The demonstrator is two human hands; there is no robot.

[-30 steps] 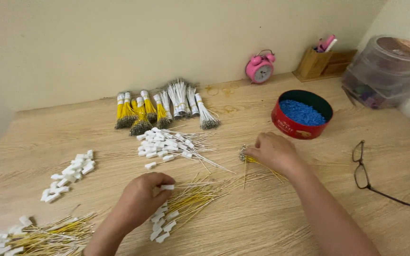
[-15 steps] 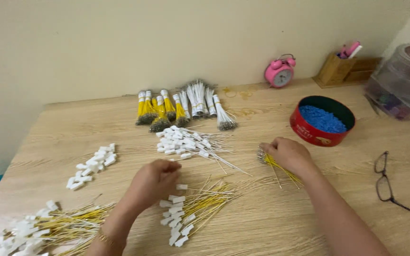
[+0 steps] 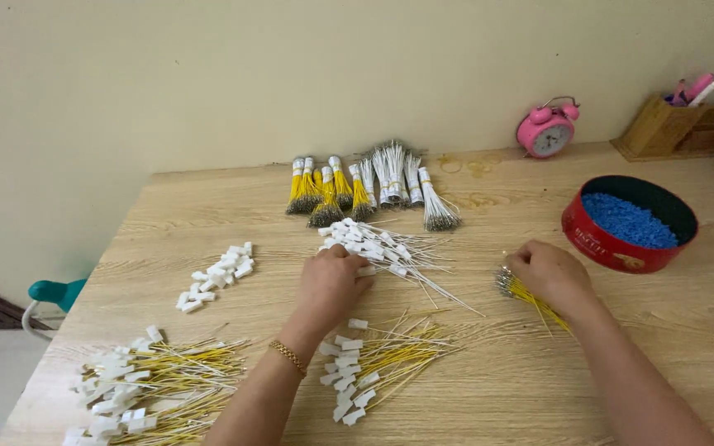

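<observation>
My left hand (image 3: 331,285) rests palm down on the near edge of a pile of white wires with white connectors (image 3: 373,246), fingers curled over a connector. My right hand (image 3: 549,274) is closed on a small bundle of yellow wires (image 3: 522,293), whose metal tips stick out to the left. Between my arms lies a loose heap of yellow wires with white connectors (image 3: 378,359). I cannot tell whether the left hand actually grips anything.
Tied yellow and white wire bundles (image 3: 369,188) lie at the back. A red round tin of blue beads (image 3: 630,223) stands right, a pink alarm clock (image 3: 545,132) and wooden pen holder (image 3: 675,124) behind. White connectors (image 3: 216,274) and another yellow wire heap (image 3: 154,384) lie left.
My left hand has moved forward from the yellow heap up to the white wire pile. The view has shifted left; my right hand keeps hold of the yellow bundle.
</observation>
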